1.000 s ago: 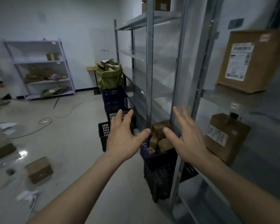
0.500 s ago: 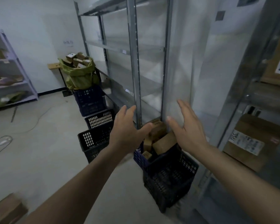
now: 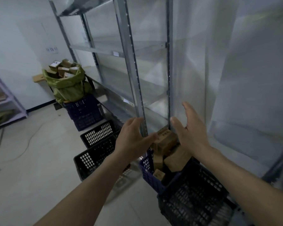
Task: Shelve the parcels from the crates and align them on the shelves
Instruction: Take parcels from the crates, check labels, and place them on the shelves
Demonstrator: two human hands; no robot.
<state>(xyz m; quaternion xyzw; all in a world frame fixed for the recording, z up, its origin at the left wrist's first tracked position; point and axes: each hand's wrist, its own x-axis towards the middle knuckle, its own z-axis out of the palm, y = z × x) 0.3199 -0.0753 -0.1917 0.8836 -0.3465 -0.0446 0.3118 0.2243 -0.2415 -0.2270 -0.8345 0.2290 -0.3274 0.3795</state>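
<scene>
Several brown cardboard parcels (image 3: 166, 141) are piled in a blue crate (image 3: 149, 175) that sits on a black crate (image 3: 193, 203) by the foot of the grey metal shelving (image 3: 129, 51). My left hand (image 3: 132, 139) hovers above and left of the pile, fingers spread, holding nothing. Over the pile's right side, my right hand (image 3: 189, 131) is held with palm facing left and straight fingers, also holding nothing. Neither hand touches a parcel. The shelves in front of me are bare.
Two black crates (image 3: 96, 150) stand on the floor left of the pile. Further back, a green sack (image 3: 67, 85) full of parcels sits on a dark blue crate (image 3: 82, 111). A lilac rack (image 3: 2, 98) is at the far left. Cables lie on the floor.
The view has swung left and closer to the crates; the shelved boxes at the right have left the frame. Both hands stay open and have come nearer the parcel pile.
</scene>
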